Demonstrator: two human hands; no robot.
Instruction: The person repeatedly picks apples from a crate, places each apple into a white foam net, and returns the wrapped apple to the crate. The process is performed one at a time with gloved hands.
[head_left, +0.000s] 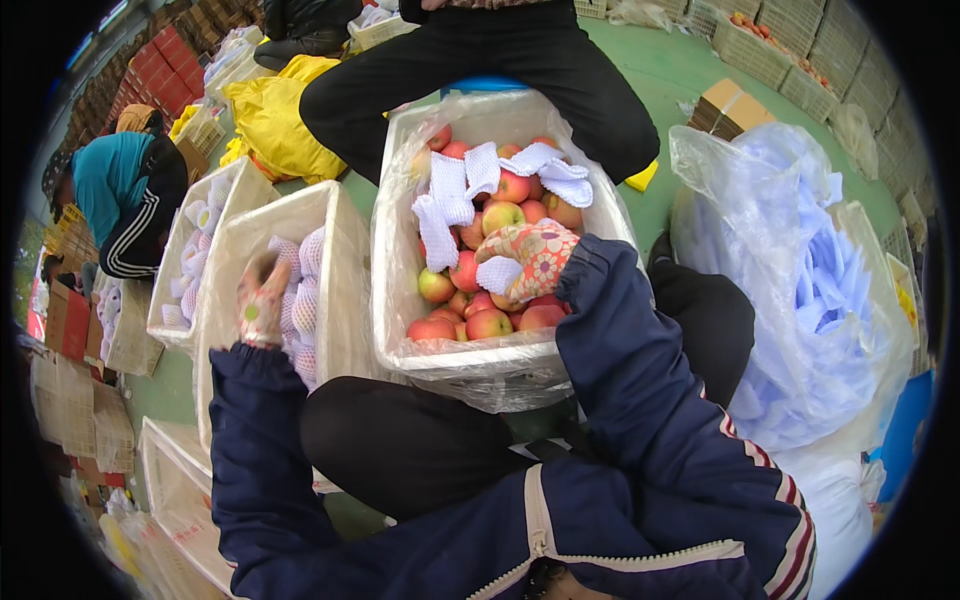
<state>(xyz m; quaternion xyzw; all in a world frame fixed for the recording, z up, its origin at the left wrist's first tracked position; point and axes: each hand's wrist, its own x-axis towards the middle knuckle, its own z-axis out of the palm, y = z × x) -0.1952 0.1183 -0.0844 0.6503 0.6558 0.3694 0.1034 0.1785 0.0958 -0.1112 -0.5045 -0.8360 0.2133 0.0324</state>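
Observation:
My right hand (536, 259), in a floral glove, grips a white foam net sleeve (499, 275) over loose apples (489, 324). Those red-and-yellow apples fill a white plastic crate (465, 361) lined with clear film. More white foam net sleeves (450, 187) lie on top of the fruit. To the left, my gloved left hand (260, 304) is over the edge of a second white crate (206, 360), thumb and fingers apart, with nothing visible between them. Beside it, apples in foam nets (304, 300) are packed along that crate's right side.
A large clear bag of bluish foam sleeves (810, 315) stands at my right. Across the apple crate sits a person in black trousers (480, 52). Another person in a teal top (116, 180) bends at the left, near a further crate of netted apples (196, 247). Yellow sacking (281, 127) lies behind.

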